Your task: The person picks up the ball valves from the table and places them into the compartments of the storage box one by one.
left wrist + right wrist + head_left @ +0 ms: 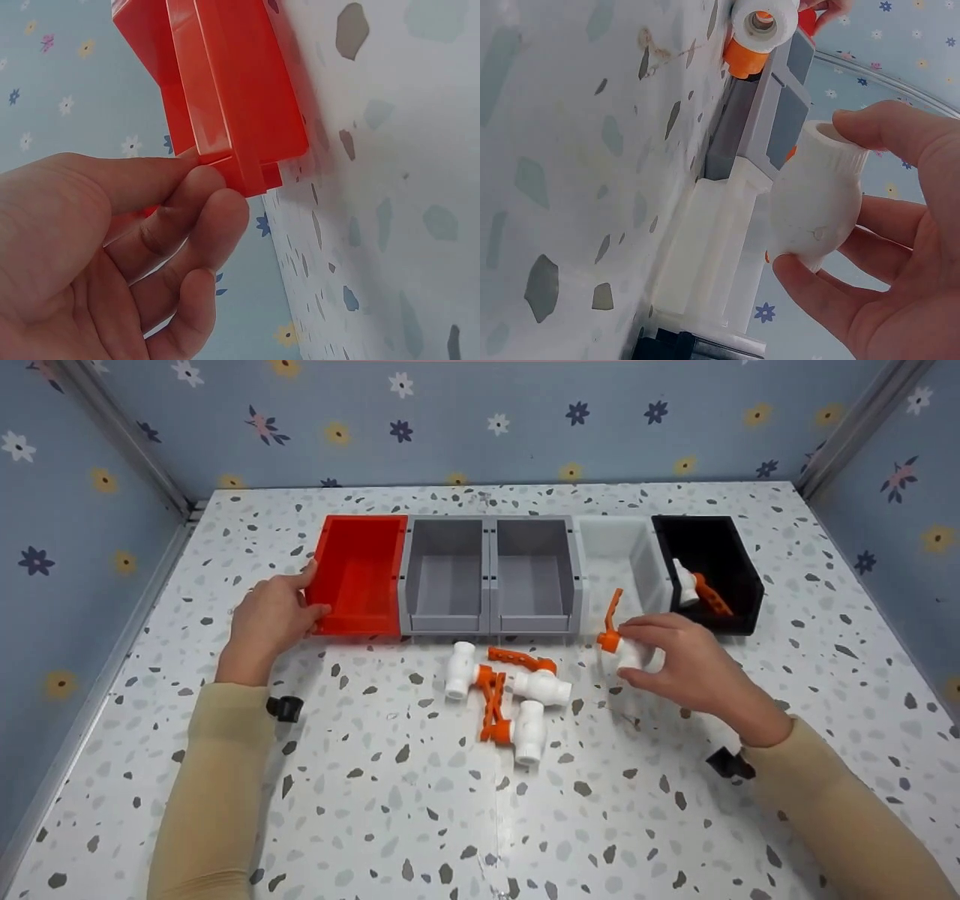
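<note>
My right hand (679, 660) pinches a white ball valve (817, 195) by its two ends, thumb on one and fingers on the other. Its orange lever handle points up in the head view, in front of the white bin (615, 536). With thumb and fingers, my left hand (270, 611) grips the front corner of the red bin (259, 82). Several more ball valves lie in a group on the table: one upright at left (460, 671), one on its side (544, 688), one nearest me (529, 733). Their orange handles cross each other.
Two grey bins (448, 624) stand between the red and white ones, all in one row. At the right end, a black bin (739, 619) has a ball valve (686, 583) with an orange handle inside. The speckled table (390, 825) is bordered by flowered wall panels (480, 442).
</note>
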Available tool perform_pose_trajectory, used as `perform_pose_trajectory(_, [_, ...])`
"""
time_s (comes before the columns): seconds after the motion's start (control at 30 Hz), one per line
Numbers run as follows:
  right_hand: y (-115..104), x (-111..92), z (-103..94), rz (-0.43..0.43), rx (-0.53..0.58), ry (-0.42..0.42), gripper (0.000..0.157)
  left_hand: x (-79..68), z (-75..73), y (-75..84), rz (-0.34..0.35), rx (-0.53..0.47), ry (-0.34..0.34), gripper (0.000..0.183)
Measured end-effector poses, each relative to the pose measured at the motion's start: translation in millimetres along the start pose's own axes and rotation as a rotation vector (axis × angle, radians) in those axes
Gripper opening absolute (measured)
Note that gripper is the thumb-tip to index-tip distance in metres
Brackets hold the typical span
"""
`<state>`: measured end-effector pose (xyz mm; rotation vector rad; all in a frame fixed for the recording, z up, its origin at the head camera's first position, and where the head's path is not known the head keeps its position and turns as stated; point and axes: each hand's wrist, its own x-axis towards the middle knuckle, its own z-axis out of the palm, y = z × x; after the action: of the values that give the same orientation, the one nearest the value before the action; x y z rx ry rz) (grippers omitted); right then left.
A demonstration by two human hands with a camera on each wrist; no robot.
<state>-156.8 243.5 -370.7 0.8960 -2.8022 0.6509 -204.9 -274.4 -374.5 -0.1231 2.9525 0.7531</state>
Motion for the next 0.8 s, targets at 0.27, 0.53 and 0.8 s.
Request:
perform_pose_trajectory(0.27, [1.4,7.2,-1.0,0.05,0.018,-0.015,0.049,0.6,1.7,-1.4,-0.01,0.007,-0.004,0.073])
perform_pose_trajectory(0.53, [2.7,12.0,-1.4,0.056,0.022,0.011,0.049,0.9,0.4,-2.0,-0.034,0.029,0.036,0.073])
perform_pose_trajectory(0.8, [6.1,14.5,-2.5,0.042,0.018,0.039,0.049,1.8,1.1,-0.3,-0.043,0.005,0.047,0.074])
